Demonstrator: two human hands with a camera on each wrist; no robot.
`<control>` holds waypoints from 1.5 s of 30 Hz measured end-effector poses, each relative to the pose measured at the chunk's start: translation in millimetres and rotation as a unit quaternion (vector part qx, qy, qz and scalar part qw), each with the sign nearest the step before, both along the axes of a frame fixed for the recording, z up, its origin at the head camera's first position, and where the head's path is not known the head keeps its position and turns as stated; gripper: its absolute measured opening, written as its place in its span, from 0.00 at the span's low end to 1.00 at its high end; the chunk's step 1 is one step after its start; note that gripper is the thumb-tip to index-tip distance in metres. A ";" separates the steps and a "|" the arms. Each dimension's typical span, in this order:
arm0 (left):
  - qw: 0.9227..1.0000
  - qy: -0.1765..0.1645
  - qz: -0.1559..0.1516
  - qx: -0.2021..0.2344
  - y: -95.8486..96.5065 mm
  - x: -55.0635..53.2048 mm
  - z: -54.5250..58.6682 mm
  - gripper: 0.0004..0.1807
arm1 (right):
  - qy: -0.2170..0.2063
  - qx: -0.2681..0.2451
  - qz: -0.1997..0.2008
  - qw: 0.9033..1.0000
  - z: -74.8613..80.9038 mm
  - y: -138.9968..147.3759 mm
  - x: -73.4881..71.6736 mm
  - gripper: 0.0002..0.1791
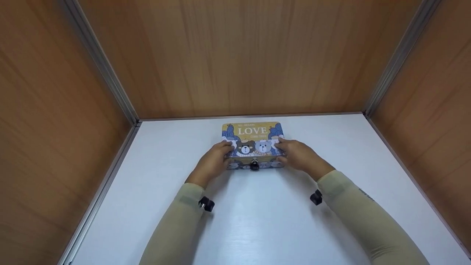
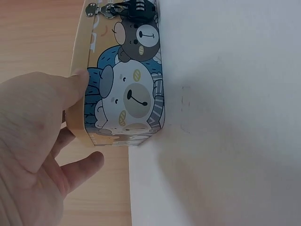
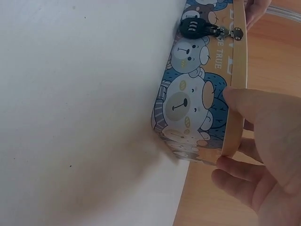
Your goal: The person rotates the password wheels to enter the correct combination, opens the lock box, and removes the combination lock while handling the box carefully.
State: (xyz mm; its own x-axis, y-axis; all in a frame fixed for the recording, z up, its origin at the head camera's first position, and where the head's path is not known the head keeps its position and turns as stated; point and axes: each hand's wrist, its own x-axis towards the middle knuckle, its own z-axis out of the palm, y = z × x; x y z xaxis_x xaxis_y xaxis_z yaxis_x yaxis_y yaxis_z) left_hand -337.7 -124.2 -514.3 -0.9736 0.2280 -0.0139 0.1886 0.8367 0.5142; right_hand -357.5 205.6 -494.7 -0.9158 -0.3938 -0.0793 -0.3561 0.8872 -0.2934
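Note:
A box (image 1: 254,138) with cartoon bears and the word LOVE on its lid sits toward the back of the white table. A small black combination padlock (image 1: 254,165) hangs from the metal clasp on its front, and the lid is down. My left hand (image 1: 213,160) grips the box's left end, its thumb at the lid's front edge in the left wrist view. At the opposite end my right hand (image 1: 300,154) holds the box the same way, with the thumb (image 3: 240,100) on the lid edge. Some fingers of both hands are hidden behind the box.
Wood-grain panels (image 1: 235,59) enclose the white table (image 1: 239,221) at the back and both sides, joined by grey metal corner strips (image 1: 106,70). Small black devices are strapped at both wrists, over light sleeves (image 1: 173,224).

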 end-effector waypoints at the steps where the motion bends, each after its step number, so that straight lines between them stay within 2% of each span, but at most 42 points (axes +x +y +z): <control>1: 1.000 0.001 0.001 0.002 0.2 0.3 0.0 0.30 | -0.001 0.002 0.000 1.000 0.8 -0.2 0.2 0.36; 6: 1.000 0.015 -0.003 0.005 5.6 1.9 1.1 0.30 | 0.008 0.017 0.002 1.000 6.6 3.8 1.8 0.36; 10: 1.000 0.012 -0.002 0.002 10.9 3.6 2.1 0.30 | 0.014 0.031 0.012 0.999 9.7 7.5 4.5 0.36; 24: 1.000 0.014 -0.004 -0.022 17.4 0.1 4.3 0.30 | -0.020 0.073 0.001 0.997 25.8 0.8 4.6 0.36; 28: 0.998 0.045 0.000 -0.043 18.8 -1.1 7.7 0.29 | -0.028 0.069 -0.010 0.997 31.1 -1.4 -0.8 0.36; 31: 0.993 0.098 0.001 -0.070 20.2 3.2 7.9 0.25 | -0.027 0.067 -0.013 0.997 30.6 -0.7 -1.8 0.35; 34: 0.986 0.152 0.005 -0.069 23.8 12.4 6.7 0.16 | 0.014 0.058 -0.013 0.998 28.2 3.1 2.3 0.32; 36: 0.986 0.159 0.005 -0.045 27.8 19.9 6.7 0.11 | 0.065 0.035 -0.015 0.997 26.4 4.9 6.9 0.27; 38: 0.991 0.137 0.001 -0.014 32.7 27.4 7.0 0.09 | 0.109 -0.006 -0.026 0.994 24.4 4.4 12.9 0.21; 40: 0.996 0.086 0.000 0.020 38.2 33.0 6.2 0.09 | 0.112 -0.065 -0.032 0.991 21.4 0.9 19.4 0.15; 42: 0.998 0.028 0.004 0.053 42.7 35.7 3.5 0.12 | 0.070 -0.125 -0.039 0.989 16.2 -4.1 25.3 0.11; 45: 0.993 -0.035 0.010 0.108 45.6 34.9 -5.0 0.13 | -0.024 -0.200 -0.051 0.978 3.1 -11.1 30.8 0.10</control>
State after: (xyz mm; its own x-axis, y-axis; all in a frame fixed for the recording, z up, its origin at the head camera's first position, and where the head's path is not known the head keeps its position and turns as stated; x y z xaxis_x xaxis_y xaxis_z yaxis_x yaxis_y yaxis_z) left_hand -302.8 -78.6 -519.3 -0.9763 0.2134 -0.0348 0.1301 0.7083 0.6939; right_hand -326.7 194.5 -491.5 -0.9506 -0.3098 0.0182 -0.2496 0.7283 -0.6381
